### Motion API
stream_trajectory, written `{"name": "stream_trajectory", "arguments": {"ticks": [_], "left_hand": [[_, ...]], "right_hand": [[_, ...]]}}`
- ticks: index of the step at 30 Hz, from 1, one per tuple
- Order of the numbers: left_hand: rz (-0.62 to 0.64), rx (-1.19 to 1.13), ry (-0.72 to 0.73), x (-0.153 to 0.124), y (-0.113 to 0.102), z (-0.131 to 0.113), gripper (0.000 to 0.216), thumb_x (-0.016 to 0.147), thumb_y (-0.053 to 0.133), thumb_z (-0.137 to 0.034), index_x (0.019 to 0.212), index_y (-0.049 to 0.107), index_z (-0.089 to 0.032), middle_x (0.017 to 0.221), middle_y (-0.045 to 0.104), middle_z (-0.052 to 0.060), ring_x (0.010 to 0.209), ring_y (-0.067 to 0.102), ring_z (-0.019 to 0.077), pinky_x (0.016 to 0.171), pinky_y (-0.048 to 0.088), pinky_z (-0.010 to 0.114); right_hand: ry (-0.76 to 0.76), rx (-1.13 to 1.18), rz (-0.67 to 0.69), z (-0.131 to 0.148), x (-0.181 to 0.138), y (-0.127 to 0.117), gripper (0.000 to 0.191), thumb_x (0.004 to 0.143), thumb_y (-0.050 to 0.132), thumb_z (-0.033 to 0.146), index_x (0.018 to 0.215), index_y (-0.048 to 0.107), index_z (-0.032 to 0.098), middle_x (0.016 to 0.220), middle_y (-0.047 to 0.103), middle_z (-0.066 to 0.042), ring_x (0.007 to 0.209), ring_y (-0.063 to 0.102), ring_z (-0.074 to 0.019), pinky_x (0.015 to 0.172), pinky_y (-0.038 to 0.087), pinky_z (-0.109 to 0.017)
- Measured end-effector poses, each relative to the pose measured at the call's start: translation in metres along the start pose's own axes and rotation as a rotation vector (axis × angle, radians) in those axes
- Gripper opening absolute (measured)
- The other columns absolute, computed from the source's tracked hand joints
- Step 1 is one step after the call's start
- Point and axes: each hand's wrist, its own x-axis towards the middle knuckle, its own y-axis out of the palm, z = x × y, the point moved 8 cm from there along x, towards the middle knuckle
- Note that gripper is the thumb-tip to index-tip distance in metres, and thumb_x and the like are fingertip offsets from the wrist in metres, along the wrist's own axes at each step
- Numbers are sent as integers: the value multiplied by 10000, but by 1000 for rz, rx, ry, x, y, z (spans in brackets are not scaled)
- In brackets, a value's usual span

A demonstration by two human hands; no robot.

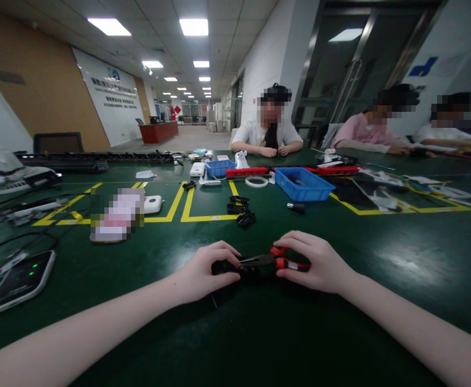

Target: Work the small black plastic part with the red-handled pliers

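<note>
My right hand (319, 260) is closed around the red handles of a pair of pliers (285, 263), whose dark jaws point left. In my left hand (205, 271), thumb and fingers pinch a small black part (221, 267) low over the green table (171, 333). The tips of the pliers reach this part close to my left fingertips. What exactly the jaws touch is too small and dark to tell. Several black parts (245, 217) of a similar look lie farther ahead, inside and beside yellow tape lines.
A blue bin (303, 185) with dark contents and a smaller blue bin (220, 167) stand ahead. A black cylinder (295, 207) lies near the larger one. Phones (21, 282) and cables are at left. A person (266, 126) sits opposite; others sit at the right.
</note>
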Motion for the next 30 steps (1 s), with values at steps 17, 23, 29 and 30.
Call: {"name": "stream_trajectory", "arguments": {"ticks": [17, 23, 29, 30], "left_hand": [[-8, 1, 5, -1, -2, 3, 92, 867, 712, -198, 958, 700, -191, 1214, 656, 58, 1110, 630, 215, 1027, 462, 400], [-12, -10, -30, 1, -3, 5, 103, 872, 697, -196, 974, 702, -184, 1228, 669, 65, 1082, 642, 216, 957, 495, 372], [-12, -38, -47, 1, -2, 4, 119, 862, 691, -173, 981, 694, -173, 1208, 681, 68, 1052, 644, 215, 906, 502, 354], [-15, -39, -39, 1, -3, 4, 119, 862, 691, -171, 981, 694, -171, 1200, 681, 70, 1056, 642, 214, 907, 500, 350]], "right_hand": [[49, 60, 38, 4, -1, 5, 341, 826, 710, 430, 1069, 637, 201, 982, 681, -80, 834, 666, -213, 701, 544, -333], [69, 61, 27, 4, -1, 7, 327, 830, 705, 423, 1064, 624, 208, 982, 677, -75, 835, 657, -206, 700, 537, -331], [61, 37, 18, 7, 1, 5, 319, 825, 709, 409, 1058, 619, 211, 976, 676, -70, 832, 657, -206, 692, 531, -326], [58, 33, 16, 7, 2, 5, 318, 826, 707, 410, 1057, 619, 211, 975, 676, -70, 832, 657, -206, 692, 530, -326]]}}
